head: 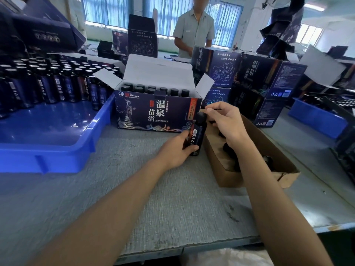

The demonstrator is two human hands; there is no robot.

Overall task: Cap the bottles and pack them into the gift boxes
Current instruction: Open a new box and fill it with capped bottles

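Black and navy, the small cylindrical labelled bottle [197, 136] leans slightly over the grey textured tabletop [134, 189]; whether its base touches the surface cannot be told. The left hand [175, 150] grips it low down, thumb curled across the front and the other fingers wrapped behind. A black round cap [201, 116] sits on its neck. The right hand [225, 122] reaches in from the right, thumb and forefinger pinching that cap while the remaining fingers are curled.

Just beyond the left fingertips stands the open navy printed cardboard gift box [153, 114], its white flaps raised and rows of capped bottles [153, 90] standing inside. Under the right wrist lies a shallow brown cardboard box [249, 175] holding loose black caps [229, 149]. Well to the left of the left hand's fingers sits a blue plastic tray [53, 135], with many dark bottles with shiny tops [48, 83] crowded at its far end. Past the right fingertips, closed navy gift boxes [253, 83] are stacked. Farther back stands a person in a pale short-sleeved shirt [194, 29].
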